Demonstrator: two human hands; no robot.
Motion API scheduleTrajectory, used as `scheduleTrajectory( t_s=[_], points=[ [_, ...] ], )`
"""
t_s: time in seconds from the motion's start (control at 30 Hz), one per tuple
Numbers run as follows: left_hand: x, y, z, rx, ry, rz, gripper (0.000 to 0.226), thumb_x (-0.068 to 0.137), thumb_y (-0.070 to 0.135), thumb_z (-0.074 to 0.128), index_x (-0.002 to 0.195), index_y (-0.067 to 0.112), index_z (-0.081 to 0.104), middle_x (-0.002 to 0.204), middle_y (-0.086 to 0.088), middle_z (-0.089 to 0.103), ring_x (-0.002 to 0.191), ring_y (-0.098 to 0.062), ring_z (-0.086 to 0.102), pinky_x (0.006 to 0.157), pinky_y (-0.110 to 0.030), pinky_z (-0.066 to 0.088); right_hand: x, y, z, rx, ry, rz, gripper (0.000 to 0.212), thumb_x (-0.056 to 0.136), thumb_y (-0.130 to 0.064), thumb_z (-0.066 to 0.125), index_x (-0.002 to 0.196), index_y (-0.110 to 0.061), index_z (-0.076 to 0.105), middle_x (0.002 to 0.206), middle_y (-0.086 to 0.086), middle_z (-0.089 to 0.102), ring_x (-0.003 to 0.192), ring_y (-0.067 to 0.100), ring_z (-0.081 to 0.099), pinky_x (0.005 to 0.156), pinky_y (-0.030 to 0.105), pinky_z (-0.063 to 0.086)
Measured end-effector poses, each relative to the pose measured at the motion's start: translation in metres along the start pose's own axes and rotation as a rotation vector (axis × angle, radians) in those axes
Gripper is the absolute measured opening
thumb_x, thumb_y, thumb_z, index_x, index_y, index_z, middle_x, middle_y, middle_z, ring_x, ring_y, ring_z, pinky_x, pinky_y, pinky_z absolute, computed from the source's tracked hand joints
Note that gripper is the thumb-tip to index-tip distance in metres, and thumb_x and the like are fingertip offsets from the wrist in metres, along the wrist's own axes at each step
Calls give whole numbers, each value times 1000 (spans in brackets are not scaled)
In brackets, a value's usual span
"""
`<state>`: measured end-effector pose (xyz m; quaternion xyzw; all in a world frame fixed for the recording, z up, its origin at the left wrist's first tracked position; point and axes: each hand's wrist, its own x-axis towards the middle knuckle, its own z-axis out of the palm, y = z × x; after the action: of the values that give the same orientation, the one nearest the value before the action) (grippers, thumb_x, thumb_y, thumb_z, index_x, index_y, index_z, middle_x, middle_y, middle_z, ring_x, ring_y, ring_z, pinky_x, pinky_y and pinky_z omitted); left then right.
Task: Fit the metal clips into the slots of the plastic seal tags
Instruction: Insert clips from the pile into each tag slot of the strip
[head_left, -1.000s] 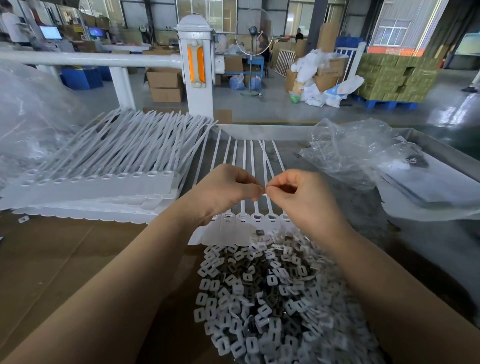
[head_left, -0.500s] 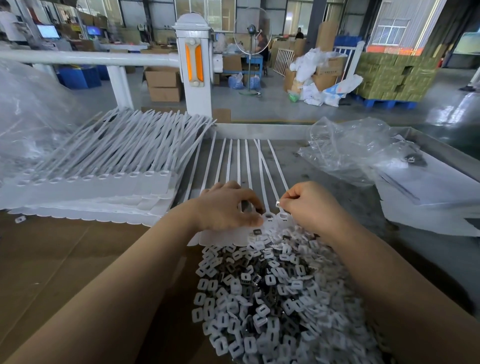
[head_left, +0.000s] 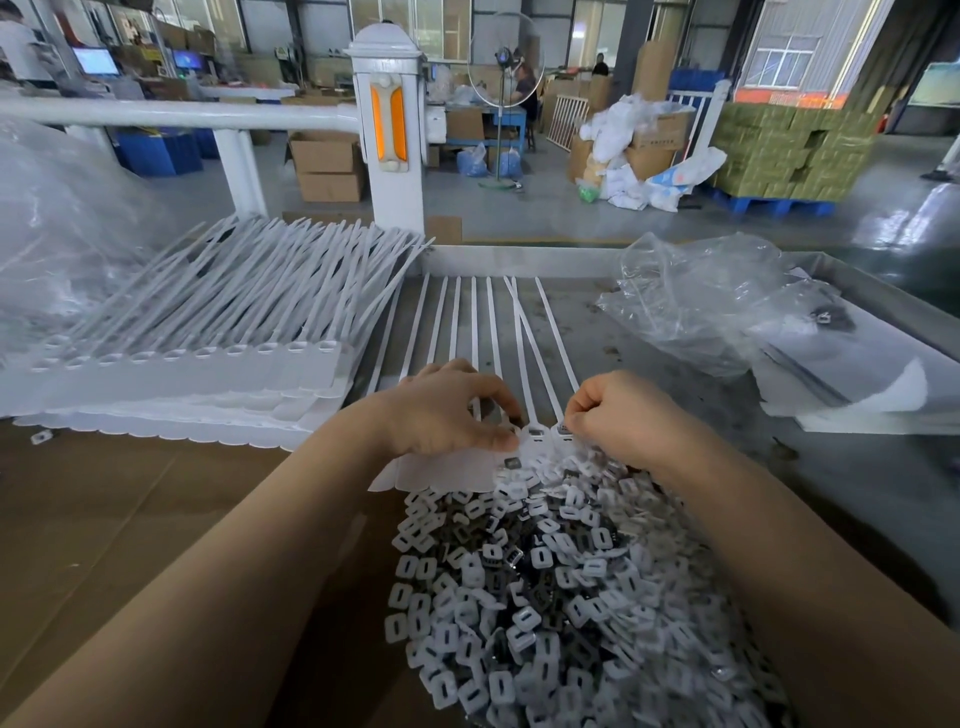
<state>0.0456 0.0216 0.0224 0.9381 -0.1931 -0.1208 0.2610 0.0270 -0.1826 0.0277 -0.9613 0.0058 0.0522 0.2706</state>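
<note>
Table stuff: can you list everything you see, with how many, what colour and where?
Clips: too many to count, white and dark metal, heaped near the front.
Tag strip: one, white, under both hands, tails pointing away.
Tag stack: many, white, left.
Bag: one, clear, right.
Sheets: a few, white, far right.
Cardboard: one, brown, front left.
Post: one, white with orange, behind the table.
Left hand: presses on the strip.
Right hand: curled at the strip's right end.
</note>
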Motion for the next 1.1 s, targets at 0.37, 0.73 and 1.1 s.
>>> scheduleTrajectory(
  t_s=[0.37, 0.73, 1.1],
  points=[
    [1, -4, 2, -28, 7, 13, 26, 80, 55, 70, 105, 55, 61, 111, 15, 45, 111, -17, 39, 107, -50, 35, 2, 3, 1, 13, 49, -62, 18, 87, -12, 65, 74, -25, 65, 49, -14, 62, 33, -5, 49, 32, 9, 28],
    [0, -5, 2, -43, 4, 12, 26, 80, 57, 70, 105, 55, 61, 111, 16, 45, 112, -16, 38, 108, -50, 34, -3, 1, -3, -54, 67, -92, 18, 91, -16, 61, 83, -27, 72, 67, -11, 69, 46, -2, 55, 43, 14, 39],
    [0, -4, 2, -48, 1, 14, 27, 81, 55, 70, 106, 54, 62, 112, 16, 44, 113, -17, 37, 108, -51, 33, -7, 0, -7, -121, 73, -128, 20, 89, -19, 60, 82, -34, 71, 66, -13, 69, 54, 8, 62, 50, 21, 45]
  ],
)
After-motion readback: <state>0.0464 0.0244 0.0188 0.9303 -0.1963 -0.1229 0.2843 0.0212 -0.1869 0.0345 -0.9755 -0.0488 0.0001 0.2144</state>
